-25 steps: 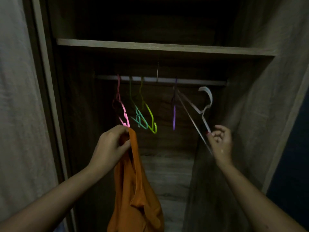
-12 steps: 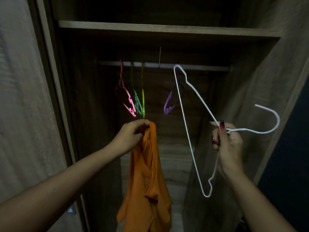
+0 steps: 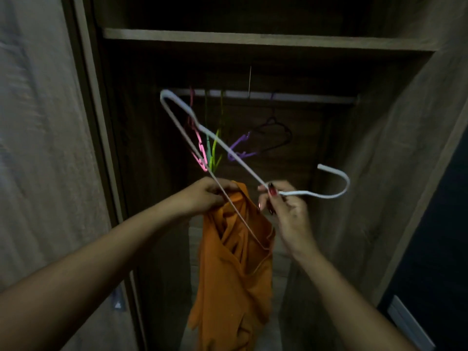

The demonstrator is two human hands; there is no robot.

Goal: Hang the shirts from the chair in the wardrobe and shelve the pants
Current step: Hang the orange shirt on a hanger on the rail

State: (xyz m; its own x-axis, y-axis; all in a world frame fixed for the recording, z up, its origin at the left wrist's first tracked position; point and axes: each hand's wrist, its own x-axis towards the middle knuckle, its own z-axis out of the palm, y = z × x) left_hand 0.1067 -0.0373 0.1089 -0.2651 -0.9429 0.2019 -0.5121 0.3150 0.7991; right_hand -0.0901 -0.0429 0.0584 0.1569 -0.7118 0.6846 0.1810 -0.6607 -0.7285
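Left hand (image 3: 207, 196) bunched tight round the top of the orange shirt (image 3: 235, 262), rest dangling straight below. Right hand (image 3: 283, 206) just beside, pinching the white hanger (image 3: 316, 195) at its neck, lower corner against the fabric. Inside or just on it? Can't tell. Could easily snag or thread the wrong hole with everything so crumpled. Might also clip the coloured hangers (image 3: 210, 153) just beyond. No readable labels anywhere.

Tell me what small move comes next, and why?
Probably slip the white hanger into the orange shirt, lower corner first: the right hand pinches it near the hook, the left hand grips the shirt's top, and that corner overlaps it.
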